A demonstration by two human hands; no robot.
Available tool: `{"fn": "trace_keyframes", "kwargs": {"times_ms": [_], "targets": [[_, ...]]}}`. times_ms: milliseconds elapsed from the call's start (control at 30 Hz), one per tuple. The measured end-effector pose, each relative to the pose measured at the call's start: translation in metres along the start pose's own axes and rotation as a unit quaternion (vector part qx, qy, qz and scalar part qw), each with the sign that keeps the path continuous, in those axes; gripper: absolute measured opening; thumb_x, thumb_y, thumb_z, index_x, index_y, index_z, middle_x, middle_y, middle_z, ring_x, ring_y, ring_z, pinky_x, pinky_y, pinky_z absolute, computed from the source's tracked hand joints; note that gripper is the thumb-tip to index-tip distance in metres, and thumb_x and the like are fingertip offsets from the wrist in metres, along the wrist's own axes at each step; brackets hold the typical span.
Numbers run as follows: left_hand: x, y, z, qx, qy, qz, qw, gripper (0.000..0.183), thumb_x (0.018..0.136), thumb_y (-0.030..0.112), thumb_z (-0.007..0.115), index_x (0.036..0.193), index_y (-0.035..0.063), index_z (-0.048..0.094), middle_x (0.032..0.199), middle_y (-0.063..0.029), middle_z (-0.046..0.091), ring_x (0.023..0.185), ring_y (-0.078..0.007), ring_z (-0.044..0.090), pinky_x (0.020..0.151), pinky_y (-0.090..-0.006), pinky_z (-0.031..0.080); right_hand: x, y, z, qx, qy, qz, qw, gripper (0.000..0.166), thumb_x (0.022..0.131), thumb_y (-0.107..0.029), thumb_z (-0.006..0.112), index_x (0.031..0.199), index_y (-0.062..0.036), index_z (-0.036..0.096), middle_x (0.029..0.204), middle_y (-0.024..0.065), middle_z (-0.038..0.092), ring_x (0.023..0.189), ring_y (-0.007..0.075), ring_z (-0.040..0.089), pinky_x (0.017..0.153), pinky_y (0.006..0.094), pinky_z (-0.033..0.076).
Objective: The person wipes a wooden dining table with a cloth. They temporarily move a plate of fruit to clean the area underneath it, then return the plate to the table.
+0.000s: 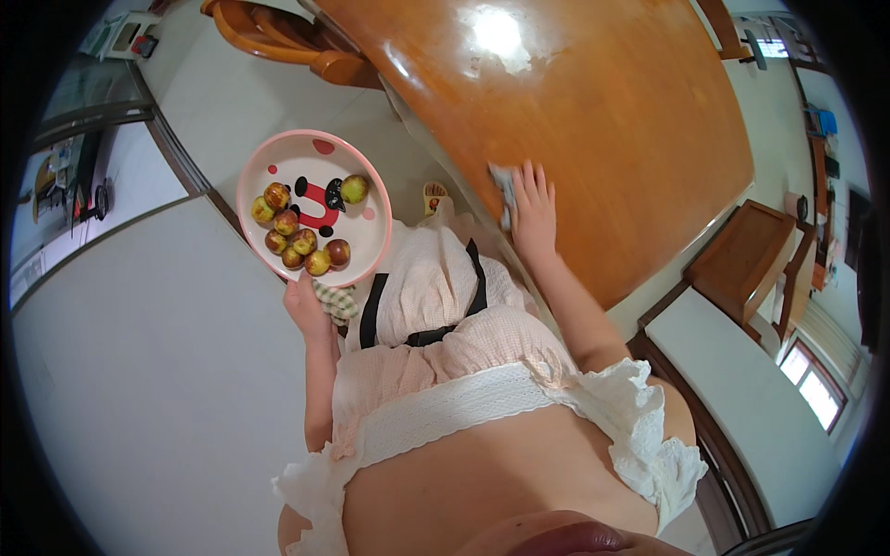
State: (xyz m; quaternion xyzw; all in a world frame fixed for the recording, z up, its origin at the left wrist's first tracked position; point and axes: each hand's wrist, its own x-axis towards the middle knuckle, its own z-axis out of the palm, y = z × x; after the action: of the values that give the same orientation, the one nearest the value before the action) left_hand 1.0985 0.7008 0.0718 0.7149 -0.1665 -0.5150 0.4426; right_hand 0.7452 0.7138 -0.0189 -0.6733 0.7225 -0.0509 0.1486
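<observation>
My left hand (306, 302) grips the near rim of a round white plate (368, 240) with a pink edge and a red and black print. Several brown-and-green jujubes (303, 241) lie together on its left and near side, and a greener one (354, 188) sits apart at the right. A green checked cloth (336, 300) hangs beside that hand, under the plate. My right hand (534, 208) lies palm down at the edge of the wooden table (626, 139), on a grey cloth (506, 194) that shows along its left side. How firmly its fingers hold the cloth is hidden.
A wooden chair (292, 42) stands against the table's far left side. A low wooden cabinet or stool (740, 257) is at the right. Pale walls (125, 361) and a sliding door frame (167, 146) are on the left. One yellow slipper (434, 198) shows on the floor below the table edge.
</observation>
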Motion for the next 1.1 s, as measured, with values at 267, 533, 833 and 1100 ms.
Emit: {"fn": "trace_keyframes", "kwargs": {"times_ms": [267, 533, 833, 1100], "targets": [[0.018, -0.008, -0.015, 0.017, -0.068, 0.023, 0.997, 0.022, 0.095, 0.012, 0.048, 0.104, -0.0041, 0.059, 0.097, -0.0076, 0.065, 0.08, -0.011, 0.063, 0.069, -0.0239, 0.05, -0.104, 0.017, 0.018, -0.006, 0.054, 0.142, 0.988, 0.056, 0.087, -0.011, 0.056, 0.14, -0.0063, 0.038, 0.148, 0.0158, 0.032, 0.137, 0.0376, 0.029, 0.109, 0.0547, 0.024], [0.027, 0.001, -0.02, 0.04, -0.116, 0.041, 0.992, 0.022, 0.095, 0.013, 0.048, 0.103, -0.0042, 0.059, 0.095, -0.0074, 0.065, 0.079, -0.0112, 0.062, 0.069, -0.0248, 0.049, 0.111, 0.137, 0.018, -0.09, 0.171, 0.31, 0.931, 0.051, 0.098, -0.034, 0.04, 0.143, -0.0112, 0.035, 0.153, 0.0087, 0.025, 0.141, 0.0302, 0.019, 0.114, 0.0483, 0.017], [0.038, 0.0, -0.029, 0.033, -0.148, 0.049, 0.987, 0.021, 0.095, 0.014, 0.049, 0.102, -0.0039, 0.058, 0.095, -0.0088, 0.065, 0.078, -0.0124, 0.063, 0.068, -0.0253, 0.05, 0.116, 0.102, 0.006, -0.059, 0.122, 0.028, 0.99, 0.046, 0.093, -0.022, 0.048, 0.138, -0.013, 0.042, 0.149, 0.0093, 0.034, 0.139, 0.0304, 0.027, 0.111, 0.0519, 0.024], [0.041, -0.006, -0.033, 0.028, -0.158, 0.043, 0.986, 0.022, 0.095, 0.015, 0.05, 0.099, -0.0039, 0.059, 0.092, -0.0089, 0.066, 0.077, -0.0123, 0.063, 0.067, -0.0254, 0.05, -0.147, 0.001, 0.016, 0.039, -0.058, 0.014, 0.997, 0.056, 0.085, -0.011, 0.056, 0.139, -0.0117, 0.041, 0.149, 0.0111, 0.031, 0.138, 0.0349, 0.026, 0.11, 0.0537, 0.023]]}}
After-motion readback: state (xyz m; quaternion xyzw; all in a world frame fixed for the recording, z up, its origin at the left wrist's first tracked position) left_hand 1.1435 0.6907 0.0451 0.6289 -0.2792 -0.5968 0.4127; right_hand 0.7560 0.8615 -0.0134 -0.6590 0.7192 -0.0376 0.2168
